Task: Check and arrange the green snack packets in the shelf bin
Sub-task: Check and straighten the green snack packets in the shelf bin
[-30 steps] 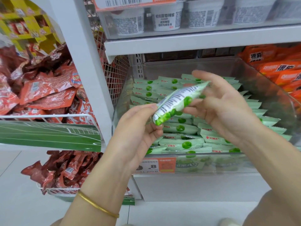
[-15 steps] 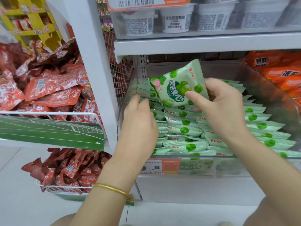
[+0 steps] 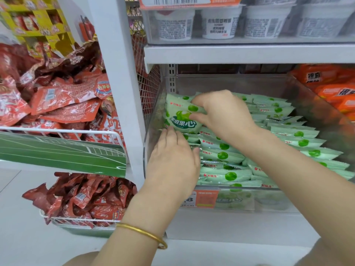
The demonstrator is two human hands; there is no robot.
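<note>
Clear shelf bin [image 3: 307, 104], right hand [image 3: 224, 114] pinching green packet [image 3: 180, 120] against its left side, left hand [image 3: 172, 160] apparently flat on packet rows [image 3: 222, 156]

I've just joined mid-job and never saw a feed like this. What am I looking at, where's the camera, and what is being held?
No machine here: these are a person's two bare hands, filmed by one camera worn on the head, looking forward and down at a shop shelf. The right hand pinches one green packet at the back left of the clear bin. The left hand lies with straight fingers on the rows of packets nearer the front. Red packets fill wire baskets to the left, orange packets sit to the right, white tubs above.
</note>
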